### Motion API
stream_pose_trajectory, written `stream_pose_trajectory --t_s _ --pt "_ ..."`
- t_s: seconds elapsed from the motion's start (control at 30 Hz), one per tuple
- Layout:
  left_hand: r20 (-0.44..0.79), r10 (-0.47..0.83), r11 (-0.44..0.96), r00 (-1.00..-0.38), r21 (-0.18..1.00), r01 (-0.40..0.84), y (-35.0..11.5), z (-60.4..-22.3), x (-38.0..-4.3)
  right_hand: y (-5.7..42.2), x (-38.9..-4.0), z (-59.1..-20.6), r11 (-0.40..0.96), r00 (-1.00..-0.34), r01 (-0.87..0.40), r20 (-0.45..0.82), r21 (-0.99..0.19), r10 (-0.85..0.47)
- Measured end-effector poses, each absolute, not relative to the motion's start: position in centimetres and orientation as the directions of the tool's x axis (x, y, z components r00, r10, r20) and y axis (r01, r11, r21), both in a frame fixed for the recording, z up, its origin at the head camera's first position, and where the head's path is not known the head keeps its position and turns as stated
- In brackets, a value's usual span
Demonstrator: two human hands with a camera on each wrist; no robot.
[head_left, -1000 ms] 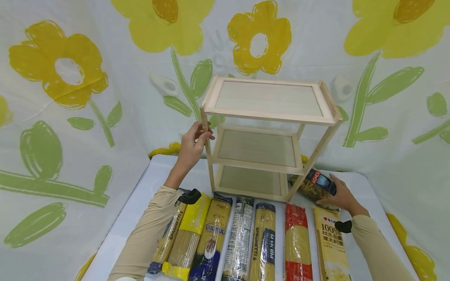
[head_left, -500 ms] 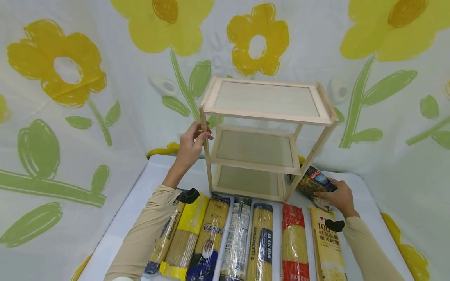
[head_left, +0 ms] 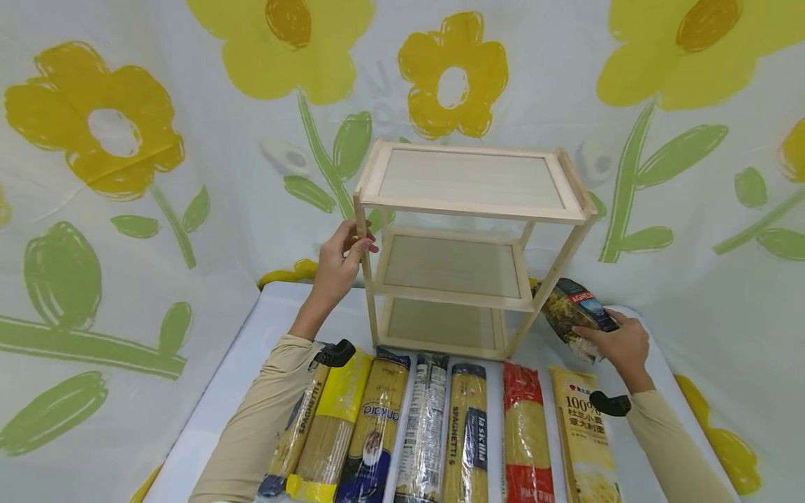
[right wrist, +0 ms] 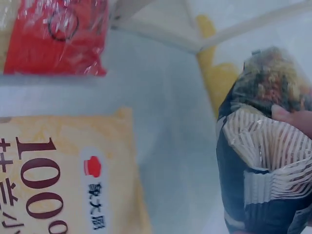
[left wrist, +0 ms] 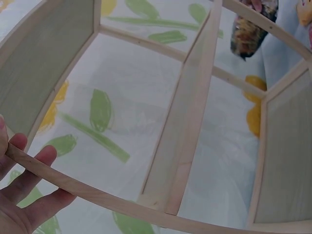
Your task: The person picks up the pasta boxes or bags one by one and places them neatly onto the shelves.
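Your left hand (head_left: 339, 264) pinches the front-left post (head_left: 369, 300) of the wooden shelf (head_left: 468, 178) between thumb and fingers, below its top tier. Your right hand (head_left: 624, 347) grips the dark pasta bag (head_left: 574, 313), fingers closed on its near end; that bag sits right of the shelf, partly behind its front-right post (head_left: 553, 279). Seven long pasta packs (head_left: 423, 433) lie on the table (head_left: 272, 307) in front of the shelf.

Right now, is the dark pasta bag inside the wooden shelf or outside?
Outside: the right hand holds the bag beside the shelf.
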State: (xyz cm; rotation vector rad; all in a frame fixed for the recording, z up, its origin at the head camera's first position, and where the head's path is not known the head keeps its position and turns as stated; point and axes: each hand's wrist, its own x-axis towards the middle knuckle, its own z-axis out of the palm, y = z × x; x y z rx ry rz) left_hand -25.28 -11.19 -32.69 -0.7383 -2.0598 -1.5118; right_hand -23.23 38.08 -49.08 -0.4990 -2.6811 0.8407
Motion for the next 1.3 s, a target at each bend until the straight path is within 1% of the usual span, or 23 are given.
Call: stream_pose_trajectory --t_s 0.13,0.3,0.5,0.77,0.97,1.1,1.3 --pt "0.667 0.152 0.237 -0.729 0.692 0.682 -11.1 -32.6 -25.4 37.7 -22.4 -47.3 0.756 -0.875 0.275 0.171 -0.594 0.453" --pt "0.683 0.154 0.238 -0.714 0.676 0.698 -11.1 -32.3 -25.7 37.1 -21.3 -45.0 0.715 -0.859 0.311 0.137 -0.626 0.493" --pt "0.682 0.152 0.241 -0.715 0.676 0.696 -11.2 -32.3 -25.6 36.9 -20.1 -42.4 0.697 -0.846 0.342 0.117 -0.630 0.521" --pt "0.687 0.136 0.246 -0.714 0.675 0.696 -11.4 -32.4 -25.5 36.5 -18.9 -38.4 0.720 -0.854 0.313 0.148 -0.620 0.498" --pt "0.693 0.143 0.246 -0.706 0.666 0.704 -11.3 -32.5 -25.6 36.1 -18.0 -35.0 0.717 -0.859 0.266 0.180 -0.644 0.480" --pt "0.689 0.139 0.243 -0.712 0.673 0.699 -11.3 -32.6 -25.6 35.9 -17.4 -32.7 0.714 -0.865 0.234 0.193 -0.660 0.463" --pt "0.673 0.134 0.234 -0.727 0.692 0.683 -11.1 -32.7 -25.2 35.8 -17.0 -29.6 0.707 -0.829 0.228 0.247 -0.669 0.501"
